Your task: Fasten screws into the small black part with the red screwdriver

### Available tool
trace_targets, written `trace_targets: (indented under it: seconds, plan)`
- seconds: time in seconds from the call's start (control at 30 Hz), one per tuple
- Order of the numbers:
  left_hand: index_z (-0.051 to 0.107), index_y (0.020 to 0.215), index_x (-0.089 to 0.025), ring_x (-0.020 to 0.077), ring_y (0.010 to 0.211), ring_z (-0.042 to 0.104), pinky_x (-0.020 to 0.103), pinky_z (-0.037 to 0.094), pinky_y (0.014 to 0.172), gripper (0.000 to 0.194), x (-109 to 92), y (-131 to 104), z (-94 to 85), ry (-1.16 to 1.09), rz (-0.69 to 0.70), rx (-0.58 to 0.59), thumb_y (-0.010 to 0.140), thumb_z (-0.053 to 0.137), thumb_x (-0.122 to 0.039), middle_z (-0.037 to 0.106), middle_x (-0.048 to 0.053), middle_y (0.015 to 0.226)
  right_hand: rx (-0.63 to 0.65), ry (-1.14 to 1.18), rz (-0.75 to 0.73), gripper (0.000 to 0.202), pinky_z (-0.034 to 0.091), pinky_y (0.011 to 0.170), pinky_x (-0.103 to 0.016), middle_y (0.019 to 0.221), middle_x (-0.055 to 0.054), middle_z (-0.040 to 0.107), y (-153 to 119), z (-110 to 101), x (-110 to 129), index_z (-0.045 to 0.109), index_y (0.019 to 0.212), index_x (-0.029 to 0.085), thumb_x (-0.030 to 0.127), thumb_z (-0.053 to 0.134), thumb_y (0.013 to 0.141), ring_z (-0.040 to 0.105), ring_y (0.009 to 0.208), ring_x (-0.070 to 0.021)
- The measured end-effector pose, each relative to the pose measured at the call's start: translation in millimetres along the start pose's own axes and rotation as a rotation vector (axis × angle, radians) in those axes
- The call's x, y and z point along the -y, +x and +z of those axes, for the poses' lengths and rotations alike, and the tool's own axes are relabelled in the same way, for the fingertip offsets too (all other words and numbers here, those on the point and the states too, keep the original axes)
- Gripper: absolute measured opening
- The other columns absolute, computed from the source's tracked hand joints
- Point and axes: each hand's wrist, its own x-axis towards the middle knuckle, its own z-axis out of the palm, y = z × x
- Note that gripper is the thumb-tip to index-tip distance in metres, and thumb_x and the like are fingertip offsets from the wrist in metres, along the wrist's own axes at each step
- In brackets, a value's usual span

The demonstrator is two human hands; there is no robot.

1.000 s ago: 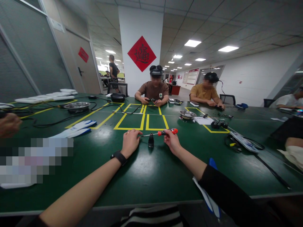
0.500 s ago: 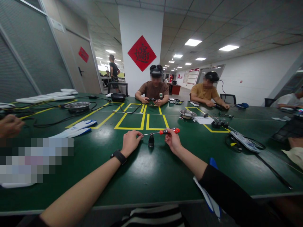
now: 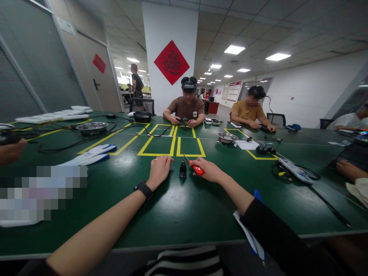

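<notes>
My right hand (image 3: pixel 209 170) is closed round the red and black handle of a screwdriver (image 3: pixel 197 168). Its thin shaft points away and to the left, the tip beyond a small black cylindrical part with a narrower top (image 3: pixel 183 169). That part stands upright on the green table, between my hands and apart from both. To its left, my left hand (image 3: pixel 160 168) rests low over the table with fingers bent and pressed together. Whatever the left fingertips may hold is hidden or too small to make out.
Yellow tape rectangles (image 3: pixel 156 154) mark the green table (image 3: pixel 172 214). White-blue gloves (image 3: pixel 96 153) lie left, another glove (image 3: pixel 248 234) by my right forearm. A metal bowl (image 3: pixel 227 138), black parts (image 3: pixel 266 150) and a cable (image 3: pixel 287 173) are on the right. Co-workers (image 3: pixel 185 109) sit opposite.
The screwdriver has swung from lying level, tip by my left fingers, to pointing forward and left. My right hand has turned over it and shifted slightly. The black part stays standing.
</notes>
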Motion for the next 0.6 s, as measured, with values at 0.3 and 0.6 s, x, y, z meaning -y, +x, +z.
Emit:
trace_targets:
  seconds: [0.3, 0.6]
  plan:
    - [0.064, 0.087, -0.020, 0.0212, 0.089, 0.055, 0.033, 0.037, 0.077, 0.030, -7.6, -2.3, -7.1, -0.031, 0.102, -0.066, 0.089, 0.037, -0.033, 0.066, 0.005, 0.091, 0.090, -0.051, 0.011, 0.034, 0.036, 0.068, -0.023, 0.091, -0.002, 0.048, 0.7, 1.7, 1.9, 0.056, 0.108, 0.029, 0.010, 0.041, 0.085, 0.052, 0.077, -0.0128]
    - [0.054, 0.078, -0.017, 0.0188, 0.075, 0.050, 0.035, 0.035, 0.078, 0.030, -37.5, -18.9, -20.0, 0.073, 0.472, -0.084, 0.092, 0.028, -0.023, 0.057, 0.005, 0.073, -0.353, 0.179, -0.146, 0.016, 0.041, 0.069, -0.025, 0.087, -0.002, 0.051, 3.4, -3.6, 40.3, 0.057, 0.099, 0.020, 0.025, 0.050, 0.085, 0.048, 0.068, -0.0115]
